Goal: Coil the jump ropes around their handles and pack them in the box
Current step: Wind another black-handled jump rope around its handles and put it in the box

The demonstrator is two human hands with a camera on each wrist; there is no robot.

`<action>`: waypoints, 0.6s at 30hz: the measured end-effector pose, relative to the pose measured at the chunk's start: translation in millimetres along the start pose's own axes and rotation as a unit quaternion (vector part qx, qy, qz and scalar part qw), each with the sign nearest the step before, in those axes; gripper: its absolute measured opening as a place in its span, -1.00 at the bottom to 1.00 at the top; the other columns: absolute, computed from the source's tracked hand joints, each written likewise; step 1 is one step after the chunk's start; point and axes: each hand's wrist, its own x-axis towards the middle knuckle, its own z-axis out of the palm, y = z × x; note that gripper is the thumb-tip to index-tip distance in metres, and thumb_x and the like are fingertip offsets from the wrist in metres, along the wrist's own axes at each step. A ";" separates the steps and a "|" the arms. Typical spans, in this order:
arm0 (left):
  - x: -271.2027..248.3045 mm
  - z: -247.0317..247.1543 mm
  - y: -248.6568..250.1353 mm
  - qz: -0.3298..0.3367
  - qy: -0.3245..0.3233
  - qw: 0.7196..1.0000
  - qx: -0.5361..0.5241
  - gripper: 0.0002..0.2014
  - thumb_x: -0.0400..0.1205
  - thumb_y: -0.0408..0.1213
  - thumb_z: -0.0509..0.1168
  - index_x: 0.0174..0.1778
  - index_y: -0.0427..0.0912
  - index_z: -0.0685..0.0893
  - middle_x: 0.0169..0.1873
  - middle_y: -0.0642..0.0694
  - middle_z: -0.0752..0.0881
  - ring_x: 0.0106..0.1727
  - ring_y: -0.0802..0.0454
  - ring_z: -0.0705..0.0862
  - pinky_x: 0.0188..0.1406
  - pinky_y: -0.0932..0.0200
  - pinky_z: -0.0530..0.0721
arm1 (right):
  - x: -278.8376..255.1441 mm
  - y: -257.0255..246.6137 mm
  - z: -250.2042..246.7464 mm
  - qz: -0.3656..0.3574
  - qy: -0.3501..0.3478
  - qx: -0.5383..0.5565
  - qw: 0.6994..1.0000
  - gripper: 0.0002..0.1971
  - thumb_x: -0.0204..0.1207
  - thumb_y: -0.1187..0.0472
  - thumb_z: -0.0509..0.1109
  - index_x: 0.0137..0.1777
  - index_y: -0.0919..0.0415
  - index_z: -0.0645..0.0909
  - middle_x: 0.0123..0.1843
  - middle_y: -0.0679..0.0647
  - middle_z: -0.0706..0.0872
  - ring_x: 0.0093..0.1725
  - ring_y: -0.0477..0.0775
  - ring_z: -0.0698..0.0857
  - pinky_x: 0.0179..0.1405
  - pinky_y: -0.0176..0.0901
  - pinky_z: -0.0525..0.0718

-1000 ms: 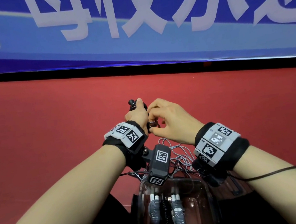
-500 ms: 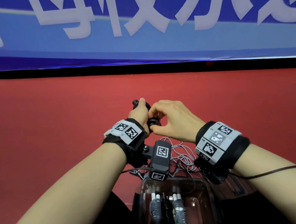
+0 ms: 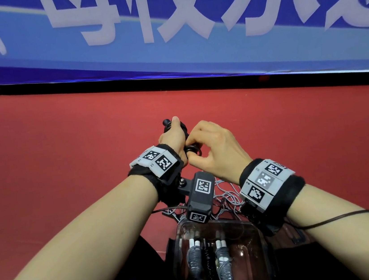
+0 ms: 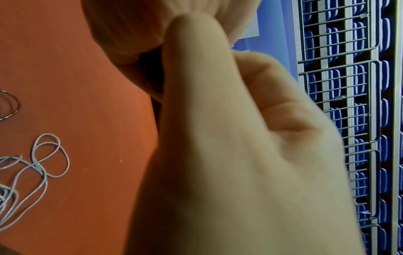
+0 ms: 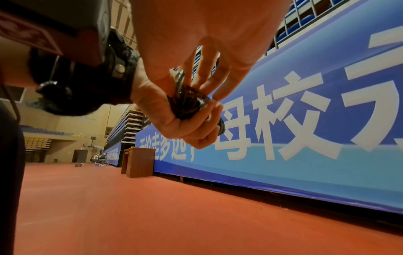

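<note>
Coiling step in hand: left hand (image 3: 174,139) wrapped tight round the black jump rope handles (image 5: 187,105), held above the red floor (image 3: 63,155) at 12 o'clock from the clear box (image 3: 259,235). Right hand (image 3: 215,150) pinching the last black rope loop (image 3: 193,151) against the bundle, fingers (image 5: 209,69) curled close. Probably the tail end being tucked, though hard to tell behind the fingers. Next move: secure that end, then lower the bundle into the box beside the two grey-wrapped ropes (image 3: 195,256) already packed. Loose grey rope (image 4: 39,163) tangled on the floor just at 12 o'clock of the box, under the wrists; likely to snag on the way down.
</note>
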 end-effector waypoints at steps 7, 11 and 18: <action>-2.7 -0.4 -0.3 0.026 0.037 0.997 0.055 -0.35 0.62 0.20 0.26 0.37 -0.32 0.52 0.12 -0.25 0.71 0.06 -0.24 0.75 0.13 -0.12 0.75 | -1.1 -1.5 4.8 0.054 -0.014 0.046 0.997 -0.88 0.38 0.30 0.44 -0.30 0.10 0.58 -0.21 0.01 0.56 -0.12 0.06 0.52 -0.16 -0.29 0.44; -2.4 0.9 -2.0 0.032 0.052 0.995 0.077 -0.33 0.58 0.23 0.28 0.34 -0.32 0.54 0.08 -0.25 0.73 0.05 -0.24 0.75 0.16 -0.11 0.73 | 1.2 -2.7 5.5 0.081 -0.021 0.053 0.995 -0.86 0.36 0.27 0.38 -0.37 0.12 0.50 -0.27 -0.01 0.53 -0.16 0.09 0.50 -0.21 -0.21 0.42; -0.5 3.2 -2.1 0.038 0.072 0.996 0.037 -0.29 0.54 0.21 0.33 0.34 -0.36 0.46 0.05 -0.28 0.71 0.00 -0.25 0.76 0.08 -0.18 0.77 | 1.2 -1.8 3.3 0.119 -0.008 0.087 0.989 -0.91 0.33 0.33 0.43 -0.26 0.14 0.62 -0.26 0.01 0.63 -0.22 -0.03 0.57 -0.20 -0.35 0.49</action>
